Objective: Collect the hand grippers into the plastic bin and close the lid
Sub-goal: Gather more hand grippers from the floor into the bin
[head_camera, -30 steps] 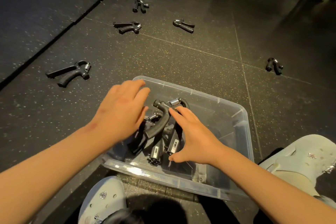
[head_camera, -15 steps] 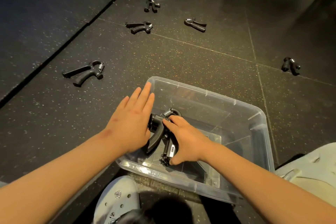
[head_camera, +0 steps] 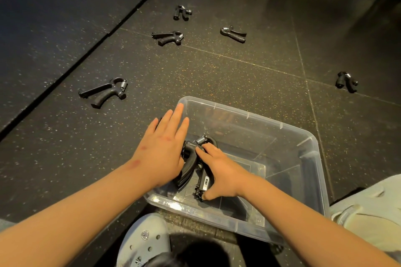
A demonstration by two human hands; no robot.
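Note:
A clear plastic bin [head_camera: 249, 114] stands open on the dark floor in front of me. A bundle of black hand grippers [head_camera: 192, 161] lies in its near left corner. My left hand [head_camera: 165, 149] presses flat against the bundle's left side, fingers straight and reaching over the bin's left rim. My right hand [head_camera: 220, 172] lies on the bundle's right side, index finger by the spring, thumb at a handle's end. Several more hand grippers lie loose on the floor: one at the left [head_camera: 104, 92], three farther back [head_camera: 168, 38] and one at the right [head_camera: 346, 81]. No lid is in view.
My feet in grey clogs sit close to the bin, one at its near left [head_camera: 145, 238], one at its right [head_camera: 368, 212]. A dark mat edge [head_camera: 86, 55] runs diagonally across the floor at the left.
Both hands have lowered the bundle of hand grippers from rim height down into the bin's near left corner. The loose ones on the floor have not moved.

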